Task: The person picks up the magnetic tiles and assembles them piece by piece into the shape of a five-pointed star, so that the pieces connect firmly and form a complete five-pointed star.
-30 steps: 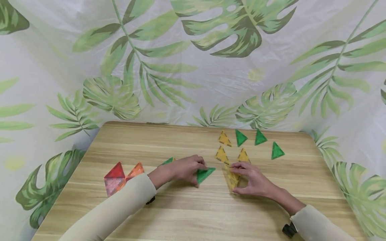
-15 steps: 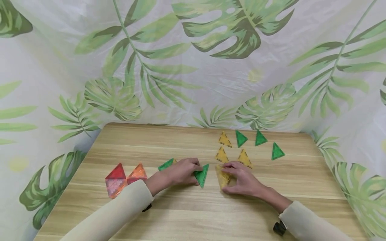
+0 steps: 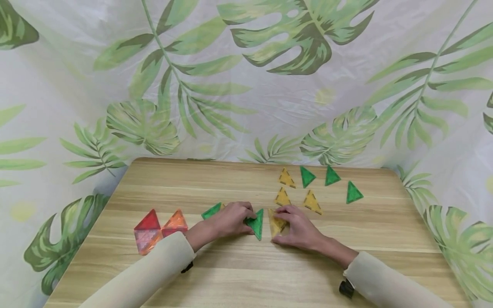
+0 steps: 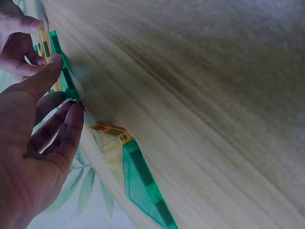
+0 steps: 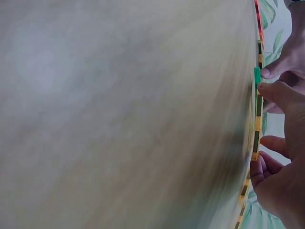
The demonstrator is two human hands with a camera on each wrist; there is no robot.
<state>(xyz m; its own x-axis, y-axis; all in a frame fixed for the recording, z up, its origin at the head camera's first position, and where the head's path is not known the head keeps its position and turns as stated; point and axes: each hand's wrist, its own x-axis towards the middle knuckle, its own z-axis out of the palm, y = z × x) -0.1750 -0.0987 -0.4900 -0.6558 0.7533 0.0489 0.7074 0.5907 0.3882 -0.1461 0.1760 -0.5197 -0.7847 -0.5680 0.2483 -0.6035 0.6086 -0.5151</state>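
My left hand point(image 3: 231, 219) pinches a green triangular magnetic tile point(image 3: 256, 224) at mid-table. Close on its right, my right hand point(image 3: 302, 229) grips a translucent yellow triangular magnetic tile point(image 3: 275, 222) by its edges. A narrow strip of table shows between these two tiles in the head view. Thumb and fingers hold the green tile point(image 4: 66, 76) in the left wrist view. In the right wrist view the yellow tile point(image 5: 258, 129) is seen edge-on between the right thumb and fingers. Partly behind the left hand lies a green tile point(image 3: 211, 210) joined to a yellow one point(image 4: 110, 148).
Red, orange and pink tiles point(image 3: 148, 220) lie grouped at the left, partly hidden by the left sleeve. Several loose yellow tiles point(image 3: 283, 196) and green tiles point(image 3: 354, 193) lie toward the back right of the wooden table point(image 3: 239, 278). A leaf-print cloth point(image 3: 215, 107) hangs behind.
My right hand has slid left with the yellow tile, narrowing the gap to the green one. The green tile has turned in my left hand, its long side now facing right.
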